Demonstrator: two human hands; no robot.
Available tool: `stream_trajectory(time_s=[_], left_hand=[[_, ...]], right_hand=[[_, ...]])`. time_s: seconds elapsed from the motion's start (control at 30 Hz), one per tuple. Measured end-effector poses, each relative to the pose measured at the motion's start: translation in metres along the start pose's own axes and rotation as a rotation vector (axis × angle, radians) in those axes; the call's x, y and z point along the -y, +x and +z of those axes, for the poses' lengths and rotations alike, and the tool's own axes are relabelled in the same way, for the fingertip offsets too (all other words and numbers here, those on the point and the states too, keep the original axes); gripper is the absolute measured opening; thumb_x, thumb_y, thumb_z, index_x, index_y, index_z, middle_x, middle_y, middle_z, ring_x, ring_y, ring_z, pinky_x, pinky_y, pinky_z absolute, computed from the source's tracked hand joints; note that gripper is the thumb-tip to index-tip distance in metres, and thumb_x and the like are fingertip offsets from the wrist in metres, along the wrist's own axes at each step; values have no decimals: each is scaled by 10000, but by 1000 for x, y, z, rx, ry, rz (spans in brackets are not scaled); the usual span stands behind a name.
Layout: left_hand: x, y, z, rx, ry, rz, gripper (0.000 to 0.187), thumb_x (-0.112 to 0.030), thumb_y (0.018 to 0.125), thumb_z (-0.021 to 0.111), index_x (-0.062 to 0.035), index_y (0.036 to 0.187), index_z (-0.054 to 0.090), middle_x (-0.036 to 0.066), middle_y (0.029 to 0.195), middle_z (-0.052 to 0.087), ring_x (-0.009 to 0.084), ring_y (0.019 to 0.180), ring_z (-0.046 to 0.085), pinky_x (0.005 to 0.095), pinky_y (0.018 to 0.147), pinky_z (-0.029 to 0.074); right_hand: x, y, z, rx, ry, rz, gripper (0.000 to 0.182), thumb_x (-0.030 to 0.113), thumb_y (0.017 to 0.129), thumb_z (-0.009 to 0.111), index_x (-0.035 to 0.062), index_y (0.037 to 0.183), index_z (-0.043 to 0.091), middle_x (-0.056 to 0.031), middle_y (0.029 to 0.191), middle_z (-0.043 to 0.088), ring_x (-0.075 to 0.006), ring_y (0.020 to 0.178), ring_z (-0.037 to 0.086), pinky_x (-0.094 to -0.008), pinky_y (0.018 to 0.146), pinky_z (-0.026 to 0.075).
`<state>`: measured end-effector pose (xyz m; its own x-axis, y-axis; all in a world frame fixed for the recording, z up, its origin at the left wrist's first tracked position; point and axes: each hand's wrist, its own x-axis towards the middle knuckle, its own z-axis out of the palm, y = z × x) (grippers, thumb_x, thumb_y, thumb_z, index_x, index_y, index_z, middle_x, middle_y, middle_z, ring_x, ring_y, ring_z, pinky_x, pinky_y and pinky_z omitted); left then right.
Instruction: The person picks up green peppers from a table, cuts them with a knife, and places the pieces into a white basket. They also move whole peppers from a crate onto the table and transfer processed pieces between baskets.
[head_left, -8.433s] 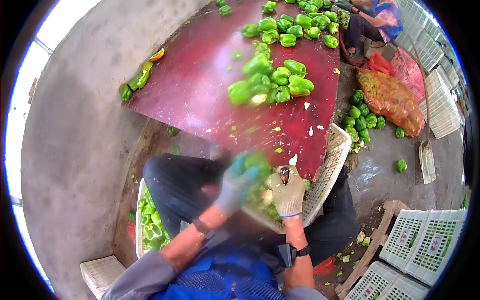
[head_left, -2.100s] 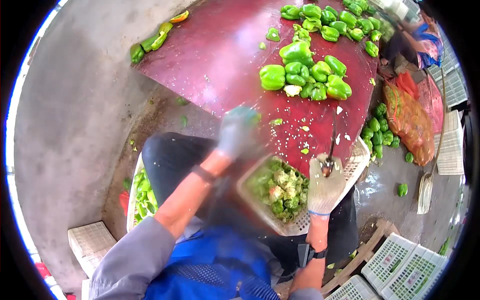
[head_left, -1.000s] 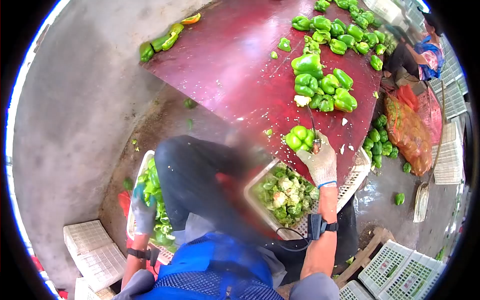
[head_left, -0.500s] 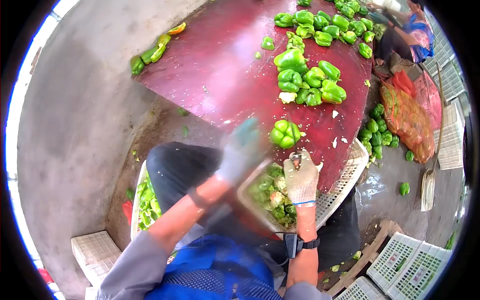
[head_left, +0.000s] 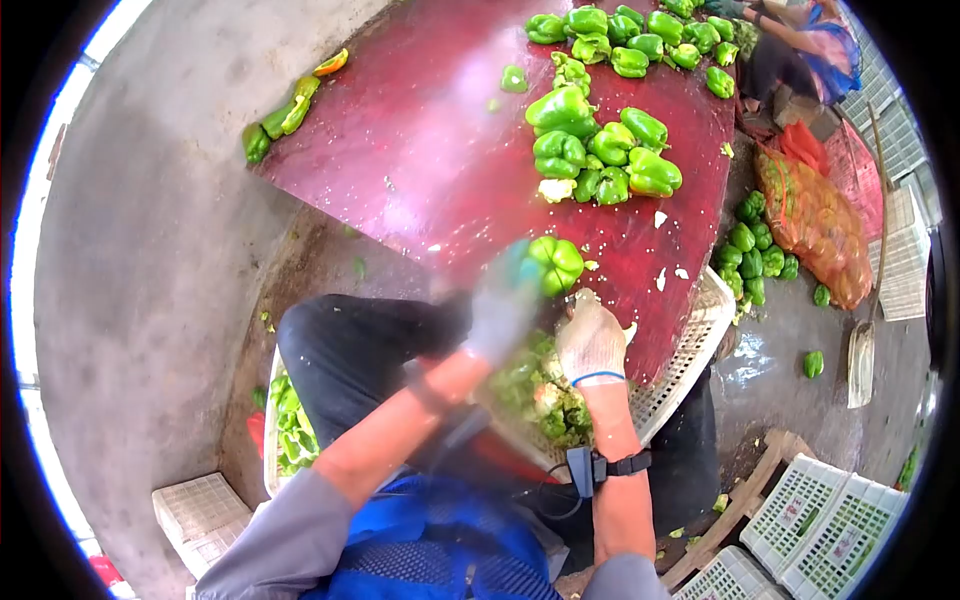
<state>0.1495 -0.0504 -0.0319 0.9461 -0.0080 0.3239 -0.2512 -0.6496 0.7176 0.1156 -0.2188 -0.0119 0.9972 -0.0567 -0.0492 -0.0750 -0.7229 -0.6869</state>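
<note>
My left hand (head_left: 502,308), in a glove with teal fingertips, is smeared by motion at the near edge of the red table. Its fingertips overlap the left side of a green bell pepper (head_left: 556,266); whether they grip it cannot be made out. My right hand (head_left: 592,342), in a pale knitted glove, is closed just below that pepper, and what its fingers hold is hidden. Under both hands, a basket holds pepper cores and scraps (head_left: 552,405). More green bell peppers (head_left: 600,150) lie in a group farther up the table.
The red table (head_left: 400,190) has pepper pieces (head_left: 290,112) at its left corner. A crate of cut peppers (head_left: 292,425) stands by my left knee. On the right are a filled net sack (head_left: 815,230), peppers on the floor (head_left: 750,250) and white crates (head_left: 825,525). A co-worker (head_left: 800,55) sits at far right.
My left hand has moved right and reached the single pepper. The right hand stays closed near the table edge, turned slightly. The whole view has shifted a little.
</note>
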Motion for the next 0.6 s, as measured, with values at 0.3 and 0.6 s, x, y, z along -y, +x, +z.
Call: stream_trajectory(time_s=[0.3,0.6], left_hand=[[-35,8,-23,224,-405,-543,438,-296,1121,754,-25,1460,700,113,1329,764,200,1172,746,390,978,627],[-23,-25,-30,198,-772,-430,429,-273,1052,842,-31,1396,758,111,1332,783,220,1137,766,389,1029,622]], right_hand=[[11,-40,18,53,348,184,209,53,948,642,-51,1112,719,-330,971,742,-536,995,749,-566,858,569],[11,-40,-22,428,750,434,118,108,947,682,37,1019,741,-70,730,659,-195,522,590,-368,506,435]])
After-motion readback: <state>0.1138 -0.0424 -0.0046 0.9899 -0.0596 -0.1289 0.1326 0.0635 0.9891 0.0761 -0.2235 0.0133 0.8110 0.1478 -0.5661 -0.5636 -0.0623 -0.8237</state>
